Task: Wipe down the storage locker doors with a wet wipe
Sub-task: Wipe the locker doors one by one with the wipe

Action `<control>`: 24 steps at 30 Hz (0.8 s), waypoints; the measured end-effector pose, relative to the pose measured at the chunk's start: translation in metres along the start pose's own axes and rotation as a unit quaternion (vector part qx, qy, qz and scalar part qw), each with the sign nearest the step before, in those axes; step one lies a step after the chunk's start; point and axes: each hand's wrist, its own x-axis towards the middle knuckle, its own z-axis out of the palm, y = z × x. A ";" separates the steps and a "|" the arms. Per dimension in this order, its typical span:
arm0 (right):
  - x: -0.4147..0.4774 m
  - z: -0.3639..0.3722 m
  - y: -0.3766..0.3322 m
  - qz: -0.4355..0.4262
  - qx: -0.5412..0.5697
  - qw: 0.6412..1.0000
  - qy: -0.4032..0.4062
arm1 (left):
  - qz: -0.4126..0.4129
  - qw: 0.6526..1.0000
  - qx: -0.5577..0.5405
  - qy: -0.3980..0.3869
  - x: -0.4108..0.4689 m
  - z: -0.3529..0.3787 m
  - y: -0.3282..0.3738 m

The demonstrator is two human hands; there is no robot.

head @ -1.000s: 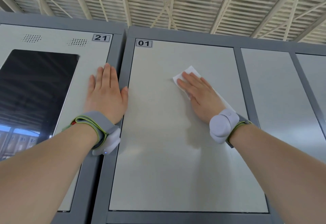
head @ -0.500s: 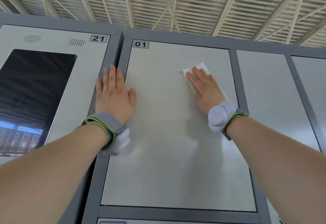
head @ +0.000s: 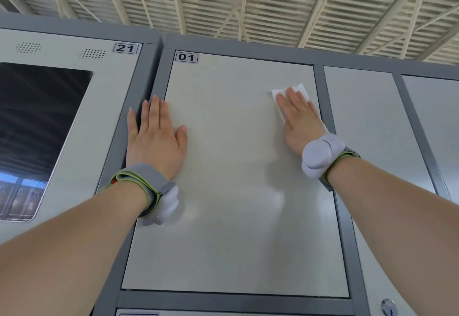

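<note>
White wet wipe [head: 301,90] pressed flat against the pale grey locker door [head: 236,204] marked 01 [head: 186,57], near that door's upper right corner and just beside the dark grey frame post [head: 320,84]. The right hand [head: 301,126] lies open over the wipe, its fingers [head: 291,102] straight and close together, so that only the wipe's upper and left margins show. The left hand [head: 155,141] rests flat across the door's left edge and the adjoining frame, fingers [head: 155,109] straight and side by side, thumb held apart; it holds nothing and appears to brace the body. Both wrists carry grey strapped bands. To the left stands panel 21 [head: 125,48] with a dark screen [head: 37,129]; to the right, a neighbouring door [head: 365,129]. Judged step: wiping the upper part of door 01. The next stroke probably calls for even palm pressure while drawing the wipe down the right edge, without letting it bunch or slip, before shifting to the neighbouring door.
</note>
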 end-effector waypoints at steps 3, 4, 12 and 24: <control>-0.003 0.002 -0.006 -0.025 -0.001 1.000 0.000 | 0.001 1.000 0.006 0.000 0.000 0.002 0.000; -0.007 0.003 -0.009 -0.045 -0.002 0.999 0.001 | 0.002 1.000 0.007 0.002 0.000 0.002 0.000; -0.026 0.004 0.012 -0.078 -0.014 0.997 0.012 | 0.001 1.000 0.014 -0.001 0.000 0.001 -0.001; -0.001 0.004 0.012 -0.009 -0.007 1.000 0.011 | 0.005 1.000 0.013 0.002 0.001 0.004 -0.001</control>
